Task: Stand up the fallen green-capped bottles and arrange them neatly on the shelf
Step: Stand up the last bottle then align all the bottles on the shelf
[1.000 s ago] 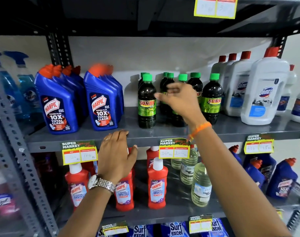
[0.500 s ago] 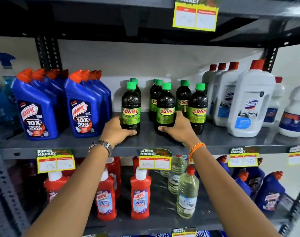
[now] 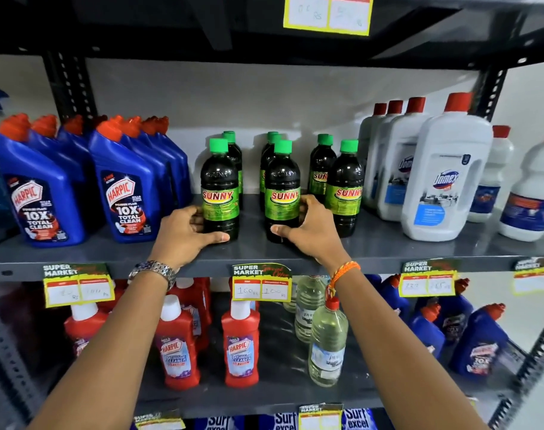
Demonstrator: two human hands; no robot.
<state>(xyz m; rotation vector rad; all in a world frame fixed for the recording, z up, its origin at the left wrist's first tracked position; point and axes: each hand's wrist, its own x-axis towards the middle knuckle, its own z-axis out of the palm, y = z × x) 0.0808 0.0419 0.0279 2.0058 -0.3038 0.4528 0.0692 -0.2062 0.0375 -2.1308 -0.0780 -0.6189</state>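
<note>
While every green-capped bottle in view is standing upright, the person is working at the centre of the frame, where the bottles are grouped on the grey middle shelf (image 3: 388,249) between the blue Harpic bottles (image 3: 41,193) at the left and the white Domex bottles (image 3: 447,178) at the right. The left hand (image 3: 184,234) is cupping the lower body of the front-left bottle (image 3: 220,193), thumb lying across its base at the front and fingers wrapping behind, so the hand is closed around it. The right hand (image 3: 311,231) is doing the same with the front-middle bottle (image 3: 282,193), thumb pressed low on the front and fingers curling round the right side. A third front bottle (image 3: 345,193) is standing just beside the right hand, untouched, and more green caps are showing behind each front bottle; how many are standing in each row is hard to tell, since the rear ones are mostly hidden. These bottles are looking full of dark liquid, so they are probably fairly heavy for their width and stiff enough to squeeze firmly, but tall and narrow, hence easy to tip if pushed near the cap. The glossy plastic and slick label are likely giving little friction, so gripping low, around the labelled waist or base, and sliding along the shelf is seeming the safest way to line them up.
</note>
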